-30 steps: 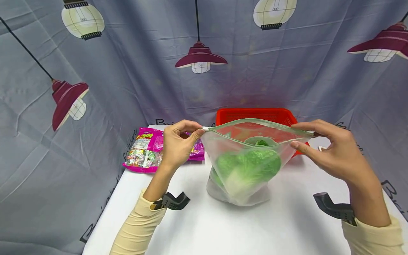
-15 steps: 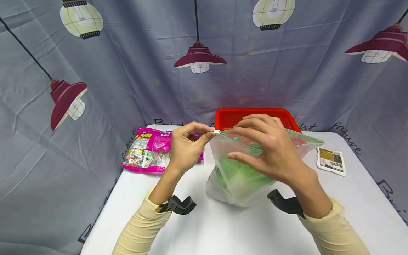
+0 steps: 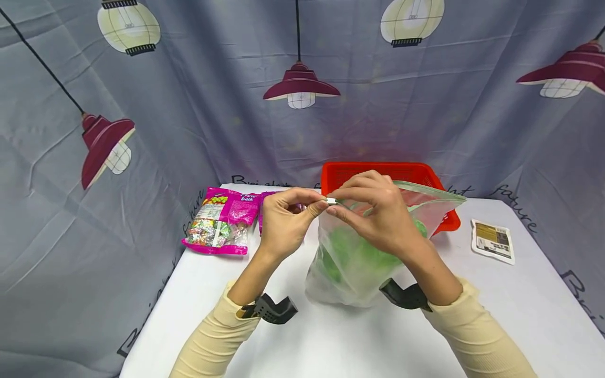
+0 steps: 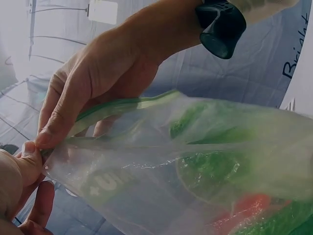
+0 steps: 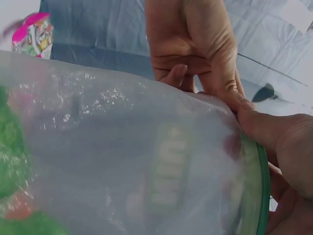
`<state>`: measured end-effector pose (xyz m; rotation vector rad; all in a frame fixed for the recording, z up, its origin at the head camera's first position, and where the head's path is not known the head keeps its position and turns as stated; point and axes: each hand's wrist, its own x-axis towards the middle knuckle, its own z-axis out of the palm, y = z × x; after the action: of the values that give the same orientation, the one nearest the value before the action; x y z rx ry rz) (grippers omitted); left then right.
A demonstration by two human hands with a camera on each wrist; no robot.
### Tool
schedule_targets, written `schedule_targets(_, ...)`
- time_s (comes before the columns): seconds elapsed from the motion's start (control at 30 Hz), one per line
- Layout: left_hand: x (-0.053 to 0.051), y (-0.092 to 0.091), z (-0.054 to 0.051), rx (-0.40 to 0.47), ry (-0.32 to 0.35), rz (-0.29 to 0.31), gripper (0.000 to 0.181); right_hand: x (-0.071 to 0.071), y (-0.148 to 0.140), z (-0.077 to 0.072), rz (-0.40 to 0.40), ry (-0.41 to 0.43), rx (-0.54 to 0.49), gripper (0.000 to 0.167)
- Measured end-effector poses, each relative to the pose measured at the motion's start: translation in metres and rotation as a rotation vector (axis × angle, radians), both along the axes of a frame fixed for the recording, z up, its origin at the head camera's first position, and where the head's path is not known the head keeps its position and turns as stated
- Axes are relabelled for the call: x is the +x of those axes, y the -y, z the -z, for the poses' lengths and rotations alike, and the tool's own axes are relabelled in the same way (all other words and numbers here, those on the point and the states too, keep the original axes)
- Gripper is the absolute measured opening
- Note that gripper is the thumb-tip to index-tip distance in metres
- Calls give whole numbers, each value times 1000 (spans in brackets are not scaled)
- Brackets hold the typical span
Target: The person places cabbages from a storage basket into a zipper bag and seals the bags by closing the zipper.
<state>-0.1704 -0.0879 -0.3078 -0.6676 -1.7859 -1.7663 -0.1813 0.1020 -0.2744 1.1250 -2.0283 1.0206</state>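
Note:
A frosted zip bag (image 3: pixel 342 291) with a green-edged mouth stands on the table. Leafy green cabbage (image 3: pixel 340 244) shows through its side; something red also shows through the plastic in the wrist views. At the bag's upper left corner, my left hand (image 3: pixel 285 223) pinches the end by the white slider (image 3: pixel 331 201). Right beside it, my right hand (image 3: pixel 385 215) pinches the green rim between thumb and fingers. The two hands' fingertips nearly meet in the left wrist view, where my right hand (image 4: pixel 105 68) is above. To the right, the bag's mouth looks slack and partly spread.
Behind the bag stands a red plastic basket (image 3: pixel 427 176). Pink candy packs (image 3: pixel 222 220) lie at the back left of the white table (image 3: pixel 326 341). A small flat packet (image 3: pixel 492 241) lies on the right. A grey printed curtain surrounds the table.
My right hand has let go of the bag's right corner, moved left along the mouth and taken hold beside the slider. My left hand has shifted slightly right, still pinching its corner.

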Motion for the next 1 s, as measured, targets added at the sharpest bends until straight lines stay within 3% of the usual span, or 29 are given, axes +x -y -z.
schedule_targets(0.53, 0, 3, 2, 1, -45, -3, 10, -1, -6, 0, -43, -11, -66, 22)
schedule_targets(0.77, -1, 9, 3, -4, -41, -29, 10, -3, -19, 3, -26, -15, -61, 22)
schedule_targets(1.0, -3, 14, 6, 18, -37, -16, 10, -4, -33, 5, -12, -5, -29, 22)
